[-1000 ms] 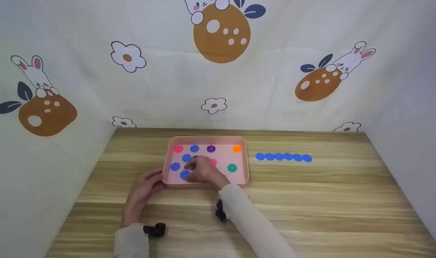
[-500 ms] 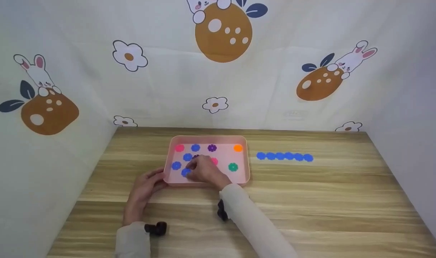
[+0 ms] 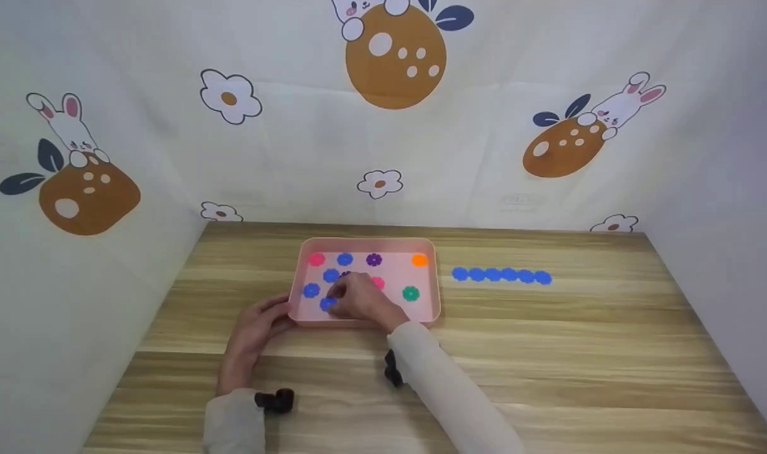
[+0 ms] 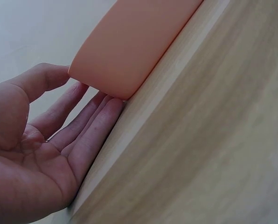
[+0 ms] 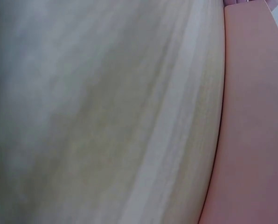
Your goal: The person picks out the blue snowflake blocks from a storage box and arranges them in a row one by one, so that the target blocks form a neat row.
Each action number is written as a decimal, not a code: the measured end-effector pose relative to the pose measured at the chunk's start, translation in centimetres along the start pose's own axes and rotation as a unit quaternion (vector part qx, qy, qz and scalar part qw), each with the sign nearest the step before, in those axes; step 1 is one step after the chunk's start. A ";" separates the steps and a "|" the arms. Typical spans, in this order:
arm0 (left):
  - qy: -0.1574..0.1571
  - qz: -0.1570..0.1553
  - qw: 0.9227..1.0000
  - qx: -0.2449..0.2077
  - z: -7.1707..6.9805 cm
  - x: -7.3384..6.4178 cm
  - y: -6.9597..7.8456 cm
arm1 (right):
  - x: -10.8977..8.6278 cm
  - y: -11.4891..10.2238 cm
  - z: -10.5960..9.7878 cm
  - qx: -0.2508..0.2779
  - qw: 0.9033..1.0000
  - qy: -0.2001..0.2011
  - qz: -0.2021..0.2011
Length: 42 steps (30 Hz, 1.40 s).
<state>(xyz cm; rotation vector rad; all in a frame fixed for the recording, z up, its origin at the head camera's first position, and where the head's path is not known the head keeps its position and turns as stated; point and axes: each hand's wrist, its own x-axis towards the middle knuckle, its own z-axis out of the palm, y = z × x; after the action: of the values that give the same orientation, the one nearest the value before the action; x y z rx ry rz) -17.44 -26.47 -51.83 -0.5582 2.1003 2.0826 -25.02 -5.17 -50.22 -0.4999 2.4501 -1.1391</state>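
Observation:
In the head view, a pink tray [image 3: 431, 309] holds several small flower-shaped discs. My right hand [image 3: 364, 299] reaches into it, thumb and finger pinching the edge of a blue flower-shaped disc [image 3: 326, 304] near the front left. The right wrist view shows only the tray's side wall [image 5: 255, 112] and the table; this hand's fingers are out of that view. My left hand [image 3: 254, 331] lies at the tray's left front corner. In the left wrist view its fairly straight fingers [image 4: 94, 135] touch the tray's end wall, the thumb side up at the rim.
Other discs in the tray include blue ones [image 3: 311, 291], a green one [image 3: 410, 294], an orange one [image 3: 419, 260] and a purple one [image 3: 374, 260]. On the wooden table [image 3: 547, 359], right of the tray, several blue discs form a joined row [image 3: 502, 275]. Patterned cloth walls [image 3: 282, 157] surround the table.
The right fingertips stay at the blue disc, which has shifted very slightly away from the tray's front wall. The head view has drifted a little. The left hand keeps its place on the tray.

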 end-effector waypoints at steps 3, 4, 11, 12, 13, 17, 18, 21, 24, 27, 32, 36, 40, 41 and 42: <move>0.004 -0.009 1.000 0.006 0.0 0.0 0.1 | 0.1 -0.1 0.0 -0.004 1.000 -0.001 0.007; 0.003 -0.012 1.000 0.010 0.0 0.0 0.1 | 0.1 -0.2 0.0 -0.005 1.000 -0.002 0.009; 0.002 -0.013 1.000 0.008 0.0 0.1 0.0 | 0.2 0.0 0.1 -0.007 1.000 0.001 0.019; 0.001 -0.011 1.000 0.007 0.0 0.0 0.0 | 0.2 0.0 0.1 -0.008 1.000 0.002 0.020; -0.002 -0.006 1.000 0.003 0.0 0.0 0.0 | 0.3 0.1 0.1 -0.013 1.000 0.004 0.021; -0.006 0.009 1.000 -0.012 0.0 0.1 -0.1 | 0.4 0.1 0.1 -0.033 0.999 0.006 0.024; -0.008 0.011 1.000 -0.015 -0.1 0.1 -0.1 | 0.4 0.0 0.0 -0.039 0.999 0.006 0.026; -0.007 0.012 1.000 -0.016 -0.1 0.1 -0.1 | 0.4 -0.1 0.0 -0.052 0.998 0.007 0.027; -0.009 0.009 1.000 -0.012 -0.1 0.0 0.0 | 0.3 -0.2 -0.2 -0.069 0.997 0.007 0.020; -0.008 0.005 1.000 -0.011 -0.1 0.1 0.0 | 0.1 -0.3 -0.3 -0.092 0.996 0.007 0.010; -0.010 0.004 1.000 -0.001 0.0 0.2 -0.1 | -0.1 -0.4 -0.6 -0.112 0.994 0.009 0.010; -0.005 -0.001 1.000 0.009 0.0 0.1 0.0 | -0.1 -0.3 -0.9 -0.120 0.993 0.012 -0.002; -0.004 -0.001 1.000 0.009 -0.1 0.1 -0.1 | -0.1 -0.1 -1.2 -0.132 0.991 0.023 -0.019; -0.004 0.001 1.000 0.008 -0.2 0.0 -0.1 | -0.1 0.0 -1.3 -0.138 0.990 0.027 -0.025; -0.004 0.003 1.000 0.006 -0.2 0.0 -0.1 | -0.1 0.0 -1.4 -0.143 0.989 0.031 -0.031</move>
<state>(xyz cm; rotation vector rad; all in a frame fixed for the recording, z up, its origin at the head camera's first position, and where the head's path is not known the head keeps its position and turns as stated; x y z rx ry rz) -17.40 -26.71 -51.93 -0.5428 2.1121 2.0693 -25.61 -4.20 -49.38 -0.6365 2.6861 -0.8392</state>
